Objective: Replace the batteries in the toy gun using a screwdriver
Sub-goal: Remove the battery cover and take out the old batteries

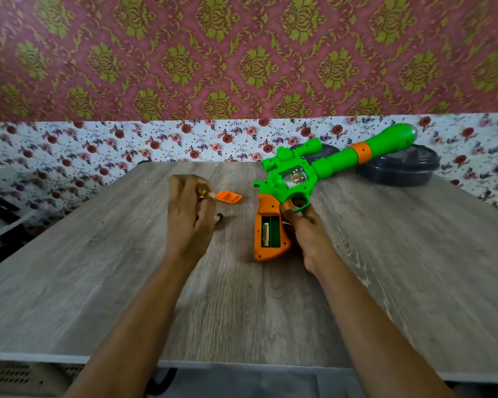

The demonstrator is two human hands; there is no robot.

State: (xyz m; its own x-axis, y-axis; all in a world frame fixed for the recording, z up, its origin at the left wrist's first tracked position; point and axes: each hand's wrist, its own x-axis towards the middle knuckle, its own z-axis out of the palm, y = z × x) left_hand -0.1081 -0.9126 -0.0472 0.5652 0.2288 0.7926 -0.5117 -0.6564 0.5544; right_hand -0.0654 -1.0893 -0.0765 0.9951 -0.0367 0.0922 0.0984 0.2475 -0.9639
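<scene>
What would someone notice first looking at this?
The bright green and orange toy gun stands out at the table's right, held at its trigger guard by the right hand. Its battery compartment lies open with one battery inside; the orange cover lies on the table beside the left hand, which grips a screwdriver.

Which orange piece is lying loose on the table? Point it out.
The small ribbed orange cover, lying flat beside the left hand; the orange grip and barrel band are attached to the toy gun.

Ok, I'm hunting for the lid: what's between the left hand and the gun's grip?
Head view: between the left hand and the gun, the orange lid lies on the table, plus a dark cylinder by the hand.
</scene>
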